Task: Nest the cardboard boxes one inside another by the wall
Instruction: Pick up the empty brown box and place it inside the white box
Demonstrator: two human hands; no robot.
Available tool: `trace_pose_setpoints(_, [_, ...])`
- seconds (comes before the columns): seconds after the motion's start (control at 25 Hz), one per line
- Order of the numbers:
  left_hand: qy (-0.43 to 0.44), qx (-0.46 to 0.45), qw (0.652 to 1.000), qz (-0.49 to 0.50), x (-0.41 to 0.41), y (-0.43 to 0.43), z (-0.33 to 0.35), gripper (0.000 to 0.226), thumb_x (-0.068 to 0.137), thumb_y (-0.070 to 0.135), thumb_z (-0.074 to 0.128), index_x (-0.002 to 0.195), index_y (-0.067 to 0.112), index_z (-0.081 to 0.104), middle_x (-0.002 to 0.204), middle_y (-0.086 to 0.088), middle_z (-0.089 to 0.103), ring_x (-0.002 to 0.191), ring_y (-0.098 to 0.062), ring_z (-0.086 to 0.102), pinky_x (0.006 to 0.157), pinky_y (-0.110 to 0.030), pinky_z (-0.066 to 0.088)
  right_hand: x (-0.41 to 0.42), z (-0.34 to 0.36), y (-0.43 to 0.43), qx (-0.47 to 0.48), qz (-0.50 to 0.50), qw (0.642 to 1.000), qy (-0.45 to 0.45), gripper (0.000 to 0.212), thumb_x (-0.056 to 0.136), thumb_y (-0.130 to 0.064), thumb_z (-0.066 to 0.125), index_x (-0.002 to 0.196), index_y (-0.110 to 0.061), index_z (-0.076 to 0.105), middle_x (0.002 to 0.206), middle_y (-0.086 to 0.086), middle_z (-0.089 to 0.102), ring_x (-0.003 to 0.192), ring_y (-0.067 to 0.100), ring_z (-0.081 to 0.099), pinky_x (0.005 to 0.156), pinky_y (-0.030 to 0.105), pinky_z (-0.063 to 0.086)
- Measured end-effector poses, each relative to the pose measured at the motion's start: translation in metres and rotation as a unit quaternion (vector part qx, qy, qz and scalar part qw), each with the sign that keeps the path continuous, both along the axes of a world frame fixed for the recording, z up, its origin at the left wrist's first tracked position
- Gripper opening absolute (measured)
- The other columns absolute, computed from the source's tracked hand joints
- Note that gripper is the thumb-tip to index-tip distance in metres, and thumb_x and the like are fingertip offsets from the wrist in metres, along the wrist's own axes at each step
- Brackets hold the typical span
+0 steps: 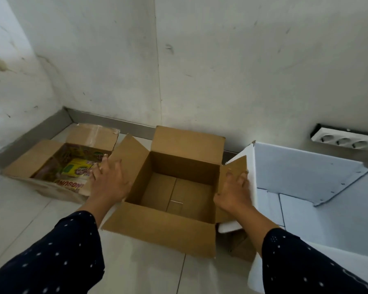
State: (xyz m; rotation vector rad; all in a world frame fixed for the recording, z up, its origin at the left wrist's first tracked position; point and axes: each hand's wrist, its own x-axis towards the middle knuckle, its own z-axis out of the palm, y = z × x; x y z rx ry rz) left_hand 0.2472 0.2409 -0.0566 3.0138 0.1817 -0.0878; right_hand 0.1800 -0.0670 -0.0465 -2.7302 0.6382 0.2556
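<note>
The left hand point(109, 181) lies flat, fingers spread, against the left flap of the open brown box point(174, 187), pressing that flap outward; the right hand point(235, 193) does the same on the opposite side, fingers splayed over the right flap and pushing it toward the white box point(302, 187) that stands just beside it. Neither hand pinches anything; both are open palms bearing on cardboard. Holding the two flaps apart this way seems meant to keep the mouth of the brown box wide, either so that it can receive another box or so that the person can take it by its sides and lift it. The brown box sits on the pale floor point(19, 209) near the wall point(200, 71), its back flap upright against the wall, its front flap folded down toward the person, and its inside is bare. To its left, touching or nearly so, a printed carton point(51, 166) lies open in the corner with colourful packets point(77, 168) inside. The white box to the right looks larger and also empty, so the brown box would likely fit inside it. A socket strip point(344, 139) is mounted low on the wall beyond.
</note>
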Motion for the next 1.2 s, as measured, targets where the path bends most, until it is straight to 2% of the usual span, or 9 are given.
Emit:
trace_pose_setpoints(0.12, [0.026, -0.054, 0.998, 0.023, 0.022, 0.021, -0.010, 0.089, 0.080, 0.044, 0.061, 0.147, 0.014, 0.010, 0.153, -0.025, 0.016, 0.136, -0.049, 0.021, 0.109, -0.058, 0.029, 0.022, -0.003, 0.013, -0.034, -0.084, 0.996, -0.017, 0.087, 0.081, -0.031, 0.069, 0.147, -0.025, 0.013, 0.158, 0.023, 0.001, 0.141, 0.047, 0.016, 0.111, 0.056, 0.025])
trace_pose_setpoints(0.24, [0.011, -0.038, 0.998, 0.043, 0.036, 0.033, -0.015, 0.083, 0.082, 0.044, 0.058, 0.144, 0.008, 0.017, 0.131, -0.024, 0.050, 0.121, -0.044, 0.047, 0.097, -0.053, 0.041, 0.043, 0.001, 0.005, -0.027, -0.145, 0.988, -0.038, 0.091, 0.079, -0.032, 0.070, 0.147, -0.017, 0.012, 0.143, 0.022, 0.034, 0.129, 0.041, 0.035, 0.101, 0.051, 0.036])
trace_pose_setpoints(0.4, [0.022, -0.136, 0.990, 0.002, 0.044, 0.024, -0.016, 0.026, 0.090, 0.027, 0.051, 0.106, 0.007, 0.052, 0.104, -0.021, 0.065, 0.094, -0.037, 0.059, 0.081, -0.045, 0.050, 0.050, -0.004, 0.006, 0.070, -0.087, 0.993, 0.025, 0.055, 0.091, -0.023, 0.057, 0.139, -0.011, 0.033, 0.118, 0.015, 0.056, 0.105, 0.035, 0.059, 0.087, 0.045, 0.054])
trace_pose_setpoints(0.48, [0.004, -0.181, 0.983, -0.019, 0.039, 0.012, -0.014, 0.016, 0.091, 0.015, 0.048, 0.102, 0.008, 0.056, 0.102, -0.021, 0.066, 0.093, -0.038, 0.059, 0.080, -0.044, 0.049, 0.041, -0.008, 0.013, 0.047, -0.030, 0.998, 0.023, 0.047, 0.094, -0.021, 0.054, 0.136, -0.011, 0.035, 0.104, 0.010, 0.057, 0.094, 0.031, 0.064, 0.079, 0.039, 0.057])
trace_pose_setpoints(0.6, [-0.076, -0.174, 0.982, -0.011, 0.029, 0.007, 0.004, 0.020, 0.092, 0.010, 0.044, 0.105, 0.007, 0.058, 0.097, -0.020, 0.067, 0.089, -0.037, 0.059, 0.075, -0.043, 0.047, 0.036, 0.001, 0.016, 0.041, -0.020, 0.998, -0.041, 0.044, 0.092, -0.018, 0.057, 0.131, -0.010, 0.038, 0.100, 0.010, 0.059, 0.085, 0.028, 0.064, 0.067, 0.035, 0.052])
trace_pose_setpoints(0.76, [-0.146, -0.157, 0.977, 0.014, 0.009, 0.020, 0.056, 0.020, 0.094, 0.012, 0.039, 0.104, 0.005, 0.055, 0.083, -0.018, 0.063, 0.074, -0.035, 0.058, 0.061, -0.039, 0.043, 0.034, 0.042, 0.020, 0.026, -0.003, 0.995, -0.101, 0.040, 0.091, -0.013, 0.056, 0.128, -0.009, 0.039, 0.080, 0.003, 0.048, 0.064, 0.019, 0.050, 0.053, 0.028, 0.039])
trace_pose_setpoints(0.88, [-0.201, -0.175, 0.964, 0.025, -0.009, 0.028, 0.111, 0.019, 0.095, 0.011, 0.039, 0.103, 0.003, 0.054, 0.072, -0.011, 0.054, 0.062, -0.026, 0.051, 0.052, -0.033, 0.033, 0.028, 0.096, 0.026, 0.027, 0.008, 0.986, -0.166, 0.042, 0.090, -0.008, 0.054, 0.128, -0.008, 0.038, 0.077, 0.003, 0.047, 0.068, 0.023, 0.050, 0.055, 0.031, 0.040])
trace_pose_setpoints(1.08, [-0.298, -0.179, 0.937, 0.028, -0.040, 0.025, 0.210, 0.030, 0.096, 0.014, 0.041, 0.122, 0.004, 0.052, 0.071, -0.005, 0.051, 0.057, -0.016, 0.048, 0.048, -0.026, 0.033, -0.006, 0.202, 0.020, 0.003, 0.011, 0.962, -0.272, 0.042, 0.091, -0.009, 0.054, 0.130, -0.010, 0.037, 0.088, 0.008, 0.048, 0.071, 0.024, 0.050, 0.052, 0.030, 0.038])
trace_pose_setpoints(1.2, [-0.334, -0.188, 0.924, 0.002, -0.058, 0.003, 0.252, 0.027, 0.097, 0.018, 0.041, 0.116, 0.003, 0.055, 0.085, -0.015, 0.063, 0.072, -0.029, 0.060, 0.058, -0.033, 0.044, -0.036, 0.248, -0.002, -0.015, -0.007, 0.950, -0.311, 0.044, 0.091, -0.010, 0.054, 0.132, -0.010, 0.037, 0.088, 0.009, 0.050, 0.072, 0.025, 0.054, 0.051, 0.030, 0.038])
